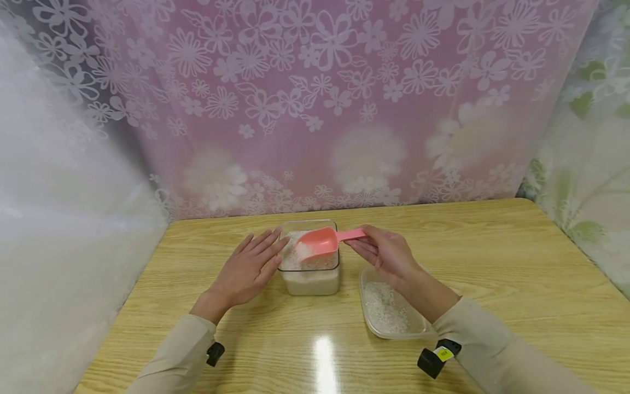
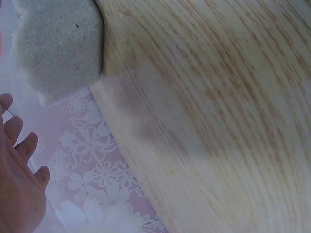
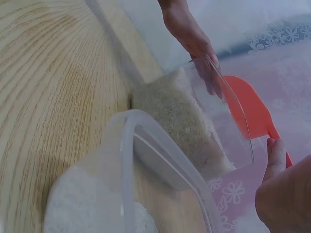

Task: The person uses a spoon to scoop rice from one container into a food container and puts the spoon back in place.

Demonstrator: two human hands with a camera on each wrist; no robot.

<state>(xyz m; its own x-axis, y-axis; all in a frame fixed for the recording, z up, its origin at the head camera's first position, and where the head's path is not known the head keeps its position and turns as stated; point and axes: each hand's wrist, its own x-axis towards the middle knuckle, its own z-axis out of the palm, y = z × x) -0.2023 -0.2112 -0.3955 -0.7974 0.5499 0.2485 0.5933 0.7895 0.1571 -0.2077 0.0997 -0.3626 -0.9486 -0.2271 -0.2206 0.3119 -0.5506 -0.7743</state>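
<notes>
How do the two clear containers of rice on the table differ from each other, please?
The square tub is deep and mostly full of rice; the shallow tray holds only a thin scattering. The left hand rests against the square tub, while the shallow tray lies under the right hand, untouched. The pink scoop hovers over the square tub, not the shallow tray. Both are clear plastic.

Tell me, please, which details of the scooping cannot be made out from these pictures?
- Head view: how much rice the pink scoop carries; too small.
- Right wrist view: the right hand grip on the handle; cut off by the edge.
- Left wrist view: the left hand contact with the clear container; out of frame.
</notes>
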